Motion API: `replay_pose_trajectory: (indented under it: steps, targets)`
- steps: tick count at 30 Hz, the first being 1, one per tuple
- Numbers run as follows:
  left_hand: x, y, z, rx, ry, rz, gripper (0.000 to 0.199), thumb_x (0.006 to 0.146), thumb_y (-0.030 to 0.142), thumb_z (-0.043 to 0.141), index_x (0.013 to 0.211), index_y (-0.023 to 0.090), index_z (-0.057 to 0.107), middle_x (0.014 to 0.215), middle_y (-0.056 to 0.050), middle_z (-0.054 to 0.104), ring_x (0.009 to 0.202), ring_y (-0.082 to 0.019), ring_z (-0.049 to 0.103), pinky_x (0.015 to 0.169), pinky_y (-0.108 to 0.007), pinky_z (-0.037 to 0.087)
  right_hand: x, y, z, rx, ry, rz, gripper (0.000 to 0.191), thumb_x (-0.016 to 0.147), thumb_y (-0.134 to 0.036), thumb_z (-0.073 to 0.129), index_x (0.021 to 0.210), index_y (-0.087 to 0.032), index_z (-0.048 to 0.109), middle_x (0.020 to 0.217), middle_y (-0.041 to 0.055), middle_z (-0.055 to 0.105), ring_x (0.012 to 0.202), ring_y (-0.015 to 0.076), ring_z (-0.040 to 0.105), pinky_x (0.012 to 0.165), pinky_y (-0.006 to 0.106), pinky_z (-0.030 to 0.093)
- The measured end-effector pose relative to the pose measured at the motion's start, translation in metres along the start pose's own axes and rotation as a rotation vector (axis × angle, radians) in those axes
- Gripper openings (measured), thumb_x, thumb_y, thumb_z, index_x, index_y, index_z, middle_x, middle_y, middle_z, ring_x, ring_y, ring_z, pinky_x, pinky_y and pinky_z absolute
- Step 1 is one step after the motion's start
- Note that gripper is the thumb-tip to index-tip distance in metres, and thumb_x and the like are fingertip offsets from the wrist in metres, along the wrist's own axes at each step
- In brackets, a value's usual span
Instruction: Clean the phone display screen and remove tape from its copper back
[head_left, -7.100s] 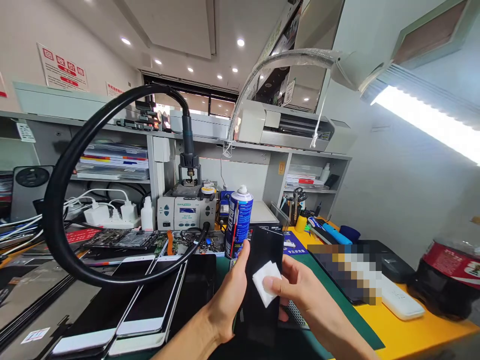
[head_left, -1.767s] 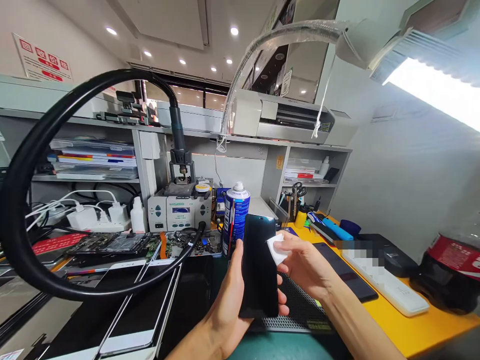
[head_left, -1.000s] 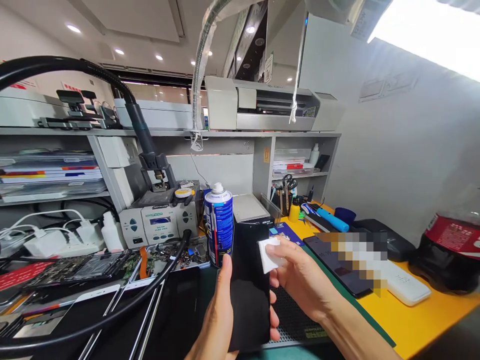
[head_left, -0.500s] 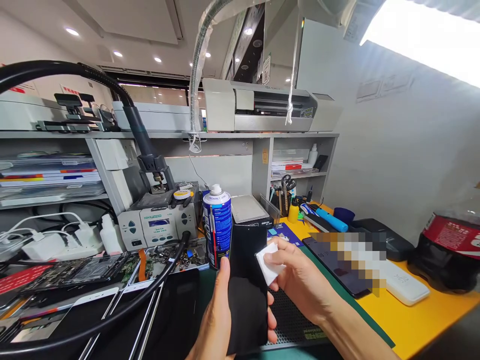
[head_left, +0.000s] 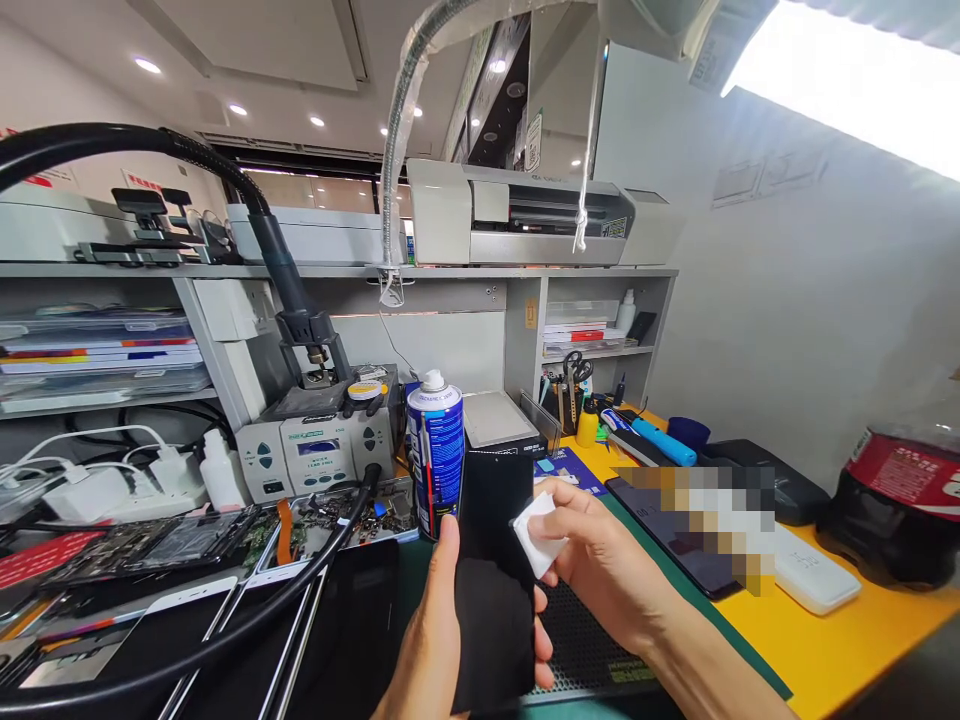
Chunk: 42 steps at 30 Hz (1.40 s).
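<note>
A black phone-shaped slab (head_left: pixel 495 560) stands tilted up in my left hand (head_left: pixel 433 625), the thumb along its left edge and the fingertips round its right edge. My right hand (head_left: pixel 600 550) pinches a folded white wipe (head_left: pixel 538 535) between thumb and fingers, at the slab's right edge. Behind the slab are a blue spray can (head_left: pixel 436 450) and a dark box with a grey top (head_left: pixel 499 420). Beneath my hands lies a dark perforated mat (head_left: pixel 589 640).
Phones and circuit boards (head_left: pixel 169 545) cover the left side, crossed by a black hose (head_left: pixel 300 585). A grey soldering station (head_left: pixel 319 450) stands behind. To the right are a dark phone (head_left: pixel 667 530), a white power bank (head_left: pixel 814 570) and a cola bottle (head_left: pixel 889 500).
Both hands and the slab are almost where they were. The wipe has shifted very slightly at the slab's right edge.
</note>
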<state>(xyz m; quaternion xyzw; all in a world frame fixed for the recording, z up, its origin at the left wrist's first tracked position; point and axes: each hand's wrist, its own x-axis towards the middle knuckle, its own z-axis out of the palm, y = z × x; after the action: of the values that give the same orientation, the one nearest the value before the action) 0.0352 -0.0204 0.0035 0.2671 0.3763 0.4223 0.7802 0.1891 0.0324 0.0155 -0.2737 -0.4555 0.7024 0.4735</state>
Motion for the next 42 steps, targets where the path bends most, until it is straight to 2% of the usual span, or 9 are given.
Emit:
replay_pose_trajectory:
  steps: [7,12,15,19,23,27,32,38,42]
  targets:
    - [0.005,0.000,-0.001,0.024,-0.010,-0.004,0.093,0.077,0.086,0.029,0.089,0.005,0.073,0.072,-0.014,0.069,0.063,-0.024,0.065,0.070,-0.035,0.052,0.001,0.000,0.002,-0.014,0.014,-0.004,0.012,0.082,-0.027,0.068,0.084,-0.017,0.062,0.068,-0.0005,0.061,0.047,0.0093,0.051,0.048,0.022,0.036]
    - [0.004,0.002,0.000,-0.017,-0.120,0.000,0.089,0.080,0.083,0.029,0.090,0.006,0.073,0.074,-0.014,0.069,0.063,-0.023,0.065,0.068,-0.035,0.052,0.000,-0.002,0.006,-0.014,0.039,-0.030,0.034,0.087,-0.046,0.066,0.074,-0.015,0.064,0.059,-0.0010,0.054,0.047,0.0098,0.046,0.046,0.023,0.034]
    - [0.004,0.003,-0.002,-0.058,-0.157,-0.017,0.088,0.080,0.082,0.032,0.091,0.004,0.073,0.073,-0.014,0.068,0.062,-0.022,0.065,0.067,-0.034,0.052,0.004,-0.003,0.002,-0.027,0.119,-0.070,0.039,0.085,-0.049,0.068,0.067,-0.015,0.062,0.058,-0.0004,0.053,0.049,0.0100,0.046,0.048,0.024,0.037]
    - [0.007,0.004,-0.002,-0.137,-0.189,-0.001,0.082,0.082,0.080,0.034,0.104,0.010,0.070,0.082,-0.011,0.069,0.062,-0.023,0.065,0.063,-0.035,0.052,0.012,-0.005,-0.012,-0.056,0.281,-0.112,0.031,0.079,-0.044,0.076,0.076,-0.015,0.064,0.061,-0.0015,0.054,0.051,0.0089,0.043,0.047,0.021,0.037]
    - [0.003,0.008,0.000,-0.084,-0.150,0.003,0.085,0.082,0.080,0.032,0.092,0.005,0.071,0.074,-0.012,0.067,0.062,-0.023,0.065,0.068,-0.036,0.052,0.017,-0.013,-0.029,-0.160,0.415,-0.157,0.029,0.075,-0.040,0.078,0.088,-0.018,0.065,0.067,-0.0020,0.056,0.056,0.0113,0.047,0.045,0.021,0.037]
    - [-0.006,0.014,-0.004,0.006,-0.144,0.107,0.083,0.086,0.075,0.034,0.100,0.002,0.071,0.079,-0.017,0.070,0.068,-0.027,0.068,0.075,-0.039,0.052,0.015,-0.020,-0.042,-0.428,0.476,-0.198,0.024,0.078,-0.042,0.073,0.082,-0.019,0.066,0.063,-0.0030,0.058,0.055,0.0115,0.048,0.047,0.023,0.035]
    - [-0.013,0.023,-0.011,-0.055,-0.149,0.200,0.071,0.091,0.065,0.039,0.116,0.004,0.066,0.103,-0.021,0.071,0.080,-0.030,0.069,0.081,-0.044,0.051,0.005,-0.012,-0.051,-0.864,0.230,-0.031,0.024,0.069,-0.036,0.081,0.062,-0.017,0.068,0.053,-0.0001,0.063,0.047,0.0138,0.053,0.045,0.026,0.032]
    - [-0.018,0.034,-0.009,-0.053,-0.124,0.268,0.063,0.093,0.058,0.040,0.122,0.006,0.060,0.103,-0.020,0.071,0.077,-0.031,0.068,0.080,-0.047,0.051,0.009,-0.017,-0.067,-1.369,0.333,-0.028,0.019,0.090,-0.035,0.066,0.087,-0.016,0.067,0.082,0.0013,0.068,0.072,0.0154,0.063,0.067,0.030,0.050]
    - [-0.021,0.036,-0.009,-0.046,-0.076,0.244,0.063,0.093,0.057,0.040,0.119,0.004,0.062,0.095,-0.019,0.072,0.073,-0.030,0.068,0.074,-0.043,0.052,0.030,-0.035,-0.068,-1.582,0.246,0.017,0.023,0.096,-0.038,0.060,0.096,-0.016,0.067,0.098,0.0035,0.069,0.084,0.0176,0.066,0.076,0.034,0.056]
